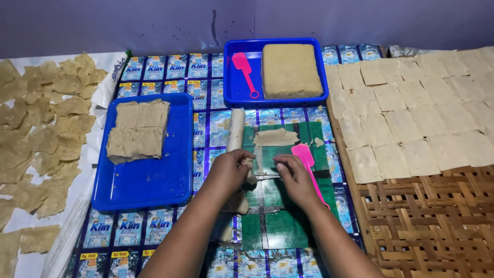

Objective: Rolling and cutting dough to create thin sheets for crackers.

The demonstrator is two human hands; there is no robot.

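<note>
- Centrally, the left hand [230,170] and right hand [294,177] pressed down with curled fingers on a thin sheet of tan dough [267,144] lying on a green cutting mat [280,216]; whether they pinched it could not be told.
- Just beyond the left hand lay a pale rolling pin [235,128], its far end clear.
- Beside the right hand lay a pink plastic scraper [307,159], touching the mat.
- Left of the hands sat a smooth blue tray [149,180] with stacked dough squares [138,129].
- Beyond the hands, another blue tray [239,87] held a thick dough block [290,69].
- Right of the hands, a woven bamboo rack [432,216] carried flat squares; its near part was open.
</note>
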